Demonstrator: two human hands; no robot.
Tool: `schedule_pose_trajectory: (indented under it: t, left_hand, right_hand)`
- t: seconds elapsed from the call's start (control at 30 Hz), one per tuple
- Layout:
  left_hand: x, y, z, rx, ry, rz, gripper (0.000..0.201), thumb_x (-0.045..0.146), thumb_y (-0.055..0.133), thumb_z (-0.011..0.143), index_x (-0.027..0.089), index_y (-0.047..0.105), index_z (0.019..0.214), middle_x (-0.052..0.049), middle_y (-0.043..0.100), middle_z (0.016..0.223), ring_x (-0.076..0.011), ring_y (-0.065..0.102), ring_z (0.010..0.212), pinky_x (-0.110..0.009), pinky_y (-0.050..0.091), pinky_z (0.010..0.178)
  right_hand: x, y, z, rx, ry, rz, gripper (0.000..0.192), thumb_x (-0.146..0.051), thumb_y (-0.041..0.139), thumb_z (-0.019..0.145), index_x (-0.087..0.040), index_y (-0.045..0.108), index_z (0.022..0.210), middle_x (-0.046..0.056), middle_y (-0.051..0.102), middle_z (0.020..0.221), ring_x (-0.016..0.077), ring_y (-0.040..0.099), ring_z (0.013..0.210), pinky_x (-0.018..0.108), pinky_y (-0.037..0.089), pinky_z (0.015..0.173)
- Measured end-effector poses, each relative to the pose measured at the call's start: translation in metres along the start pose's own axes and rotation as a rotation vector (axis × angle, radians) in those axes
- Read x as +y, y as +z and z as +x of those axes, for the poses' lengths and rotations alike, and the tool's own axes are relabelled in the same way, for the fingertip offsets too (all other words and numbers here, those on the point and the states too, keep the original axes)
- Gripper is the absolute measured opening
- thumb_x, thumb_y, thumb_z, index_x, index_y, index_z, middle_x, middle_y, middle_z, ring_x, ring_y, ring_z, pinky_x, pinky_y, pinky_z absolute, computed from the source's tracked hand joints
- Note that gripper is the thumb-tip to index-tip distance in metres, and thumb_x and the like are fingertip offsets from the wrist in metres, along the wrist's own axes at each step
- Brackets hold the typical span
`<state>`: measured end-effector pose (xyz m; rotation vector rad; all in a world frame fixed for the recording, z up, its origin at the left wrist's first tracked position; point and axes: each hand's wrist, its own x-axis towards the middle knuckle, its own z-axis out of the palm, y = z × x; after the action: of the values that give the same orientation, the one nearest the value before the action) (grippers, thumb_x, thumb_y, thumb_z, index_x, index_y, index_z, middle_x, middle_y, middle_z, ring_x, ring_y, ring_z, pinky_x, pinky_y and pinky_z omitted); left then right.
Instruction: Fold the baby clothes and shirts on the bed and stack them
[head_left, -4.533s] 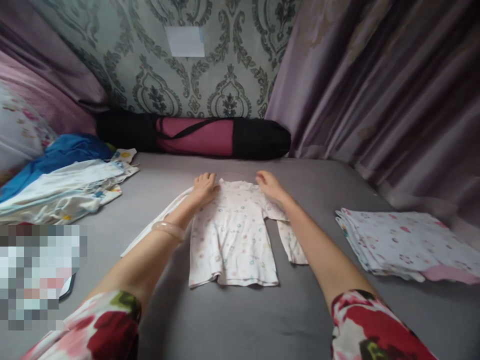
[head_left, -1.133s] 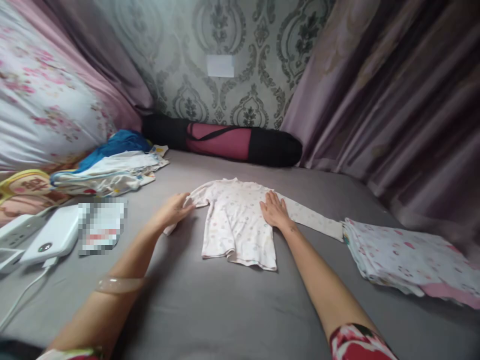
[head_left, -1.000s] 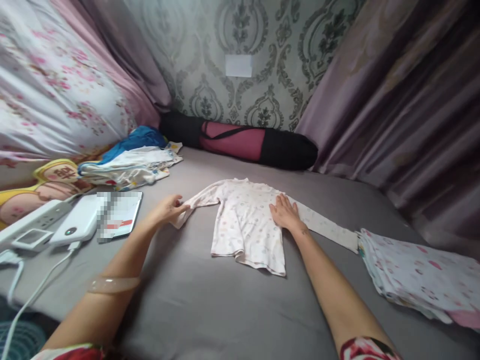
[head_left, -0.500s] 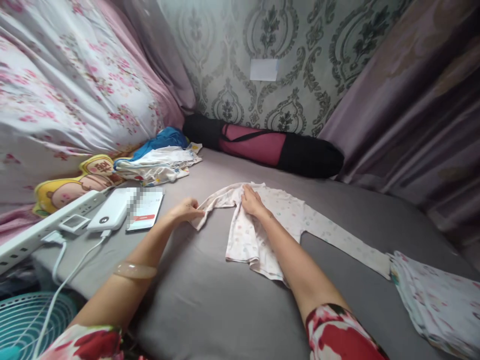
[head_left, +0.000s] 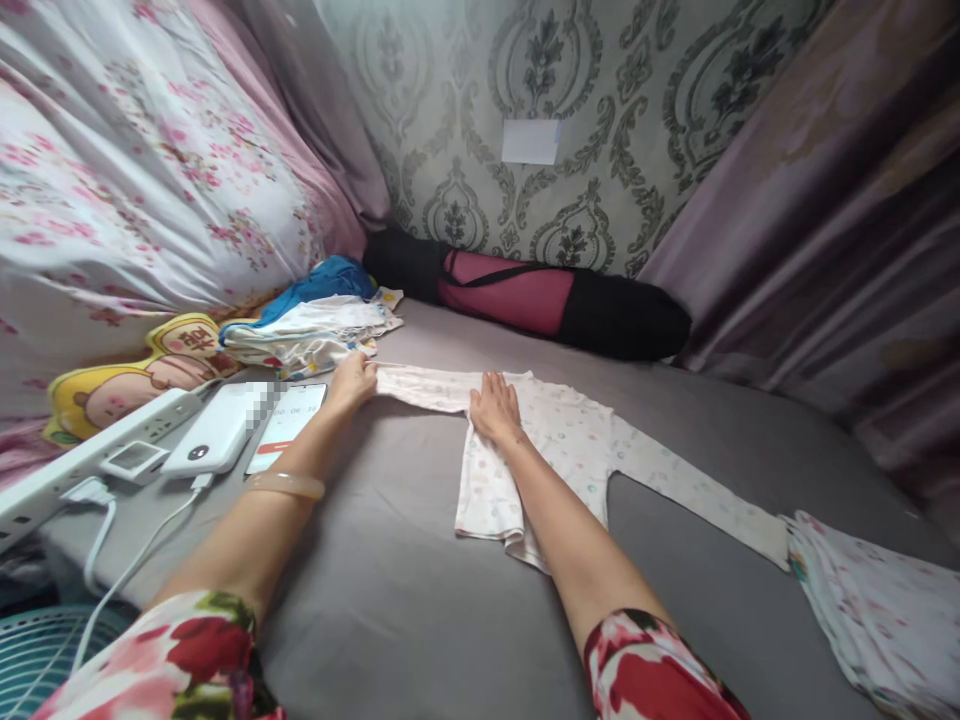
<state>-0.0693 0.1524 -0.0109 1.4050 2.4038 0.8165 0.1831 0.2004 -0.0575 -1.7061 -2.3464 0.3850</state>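
Observation:
A small long-sleeved shirt, white with pale coloured prints, lies spread on the grey bed sheet. My left hand pinches the cuff of its left-hand sleeve, which is pulled out straight to the side. Flat on the shirt near that sleeve's shoulder rests my right hand, fingers stretched out. The other sleeve slants down to the right, its cuff touching a folded stack of cloth. Part of the shirt's body is covered by my right forearm.
Folded printed cloth lies at the right. Rumpled clothes, a yellow cushion, a phone, a white power bank and a power strip are at left. A black and magenta long bag lies along the wall.
My left hand has moved up and left with the cuff, and the bent sleeve is now straight. My right hand has shifted slightly left on the shirt and stays flat.

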Motion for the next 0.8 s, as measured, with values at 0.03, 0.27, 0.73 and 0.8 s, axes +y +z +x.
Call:
schedule_pose_trajectory:
  t: [0.03, 0.27, 0.73, 0.8]
  left_hand:
    - [0.000, 0.005, 0.000, 0.025, 0.021, 0.088, 0.030, 0.031, 0.041, 0.090, 0.016, 0.061, 0.106, -0.014, 0.068, 0.104, -0.0294, 0.062, 0.102, -0.037, 0.048, 0.084]
    - [0.001, 0.018, -0.004, -0.037, 0.060, 0.445, 0.038, 0.032, 0.032, 0.096, 0.016, 0.055, 0.121, -0.021, 0.065, 0.114, -0.0359, 0.064, 0.103, -0.042, 0.048, 0.081]
    - [0.083, 0.071, -0.037, -0.088, 0.608, 0.201, 0.044, 0.035, 0.033, 0.097, 0.017, 0.051, 0.133, -0.016, 0.060, 0.127, -0.0287, 0.051, 0.124, -0.043, 0.034, 0.107]
    - [0.100, 0.096, -0.048, -0.186, 0.662, 0.122, 0.049, 0.038, 0.024, 0.100, 0.017, 0.048, 0.138, -0.014, 0.058, 0.134, -0.0253, 0.049, 0.128, -0.039, 0.034, 0.109]
  right_hand:
    - [-0.001, -0.002, -0.001, -0.008, 0.006, -0.007, 0.061, -0.037, 0.022, 0.100, -0.007, 0.026, 0.153, 0.012, 0.020, 0.162, 0.0229, 0.011, 0.150, 0.039, 0.003, 0.120]
    - [-0.006, -0.011, -0.004, -0.062, 0.045, -0.030, 0.063, -0.044, 0.024, 0.100, -0.014, 0.025, 0.155, 0.013, 0.014, 0.164, 0.0261, 0.007, 0.150, 0.045, 0.001, 0.119]
    - [-0.009, -0.012, -0.006, -0.055, 0.048, -0.077, 0.063, -0.042, 0.027, 0.099, -0.016, 0.025, 0.155, 0.011, 0.015, 0.164, 0.0264, 0.007, 0.151, 0.046, 0.003, 0.120]
    - [-0.009, -0.015, -0.006, -0.116, 0.029, -0.142, 0.066, -0.040, 0.035, 0.096, -0.017, 0.021, 0.157, 0.010, 0.011, 0.164, 0.0259, 0.003, 0.151, 0.045, 0.002, 0.120]
